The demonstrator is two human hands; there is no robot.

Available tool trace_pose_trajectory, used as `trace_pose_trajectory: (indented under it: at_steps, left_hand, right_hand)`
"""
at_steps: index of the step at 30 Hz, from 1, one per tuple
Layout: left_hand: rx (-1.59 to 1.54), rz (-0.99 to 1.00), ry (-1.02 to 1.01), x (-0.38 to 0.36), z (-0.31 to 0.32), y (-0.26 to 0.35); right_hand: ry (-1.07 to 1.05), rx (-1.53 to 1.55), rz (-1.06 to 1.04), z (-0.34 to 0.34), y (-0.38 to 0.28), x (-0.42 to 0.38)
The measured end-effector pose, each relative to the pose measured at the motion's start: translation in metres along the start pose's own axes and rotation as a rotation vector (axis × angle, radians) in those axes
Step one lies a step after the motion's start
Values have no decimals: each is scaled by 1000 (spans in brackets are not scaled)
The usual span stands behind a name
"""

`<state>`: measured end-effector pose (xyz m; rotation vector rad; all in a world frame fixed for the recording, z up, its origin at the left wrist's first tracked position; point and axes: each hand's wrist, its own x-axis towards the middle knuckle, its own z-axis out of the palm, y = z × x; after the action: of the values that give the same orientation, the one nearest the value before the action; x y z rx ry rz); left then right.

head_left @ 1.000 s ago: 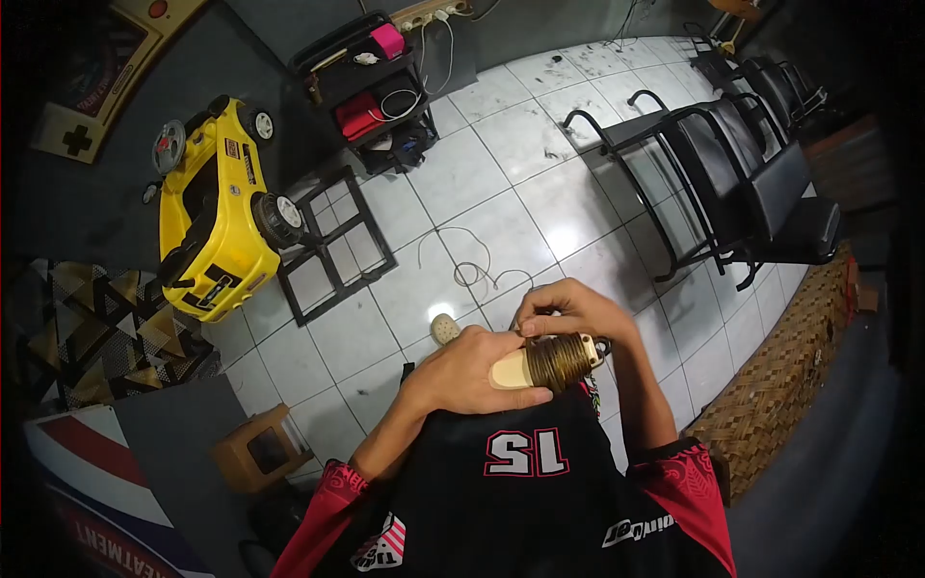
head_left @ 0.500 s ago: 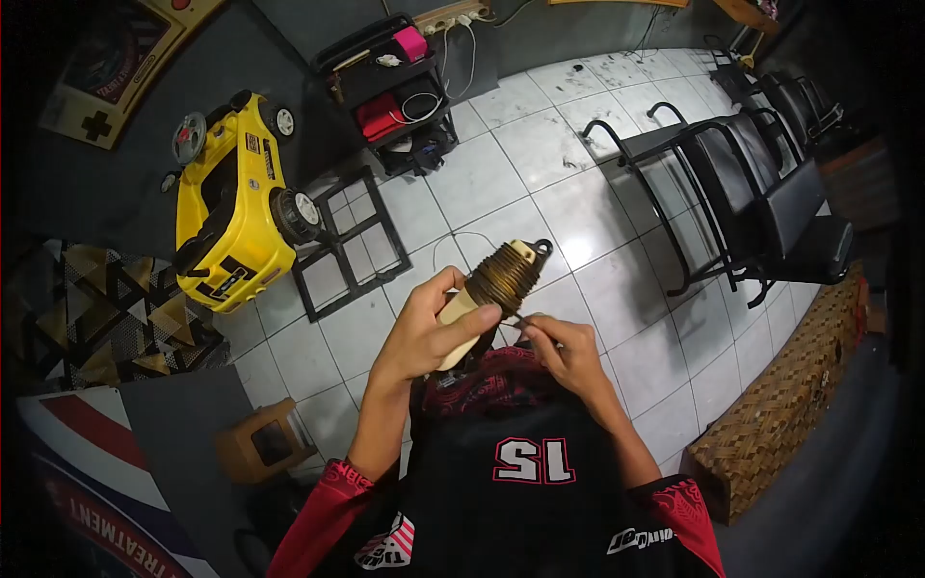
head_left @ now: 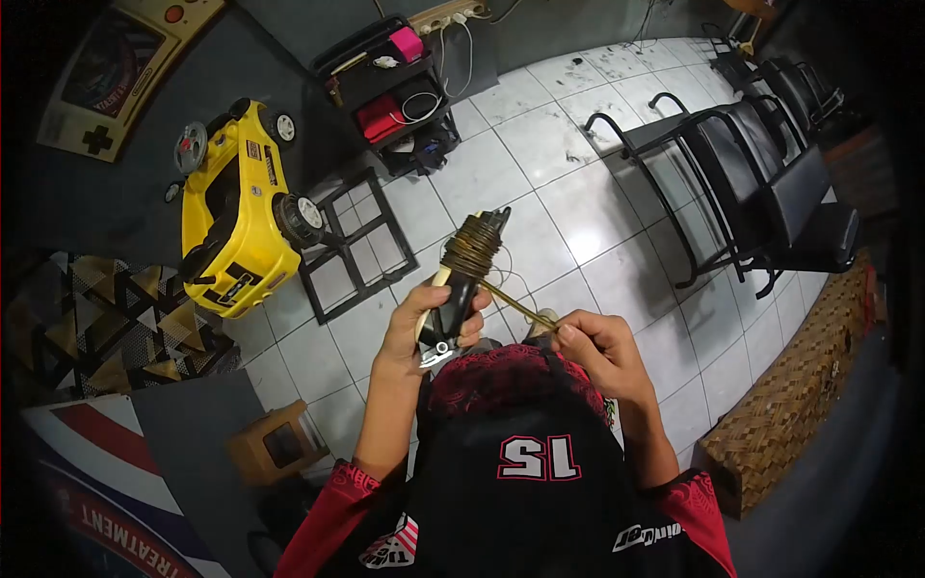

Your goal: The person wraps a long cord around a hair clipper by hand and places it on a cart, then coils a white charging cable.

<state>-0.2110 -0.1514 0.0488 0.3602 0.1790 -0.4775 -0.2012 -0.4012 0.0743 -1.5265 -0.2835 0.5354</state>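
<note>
White floor tiles are spread ahead of a black shirt on which "15" is printed; "TREATMENT" can be read on a banner. A cream-and-black hair clipper is grasped by the fingers of the left hand, wrapped around its body below the coiled brown cord. A straight cord length is pinched by the right hand's fingers. Farther out, a yellow toy car and a black chair are seen.

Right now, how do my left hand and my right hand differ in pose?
Your left hand wraps around the tool; your right hand pinches a straight stretch of cord. The left hand sits higher in the picture; the right hand, lower. Both are bare.
</note>
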Motion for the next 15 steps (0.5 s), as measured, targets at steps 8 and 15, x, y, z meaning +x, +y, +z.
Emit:
trace_pose_trajectory:
  at_steps: [8,15]
  left_hand:
    - [709,38,221,10,7,-27]
    - [1619,216,414,25,27,-40]
  right_hand:
    - [-38,146,8,5,-20,5]
    - [-94,-412,-50,-6,-36,9]
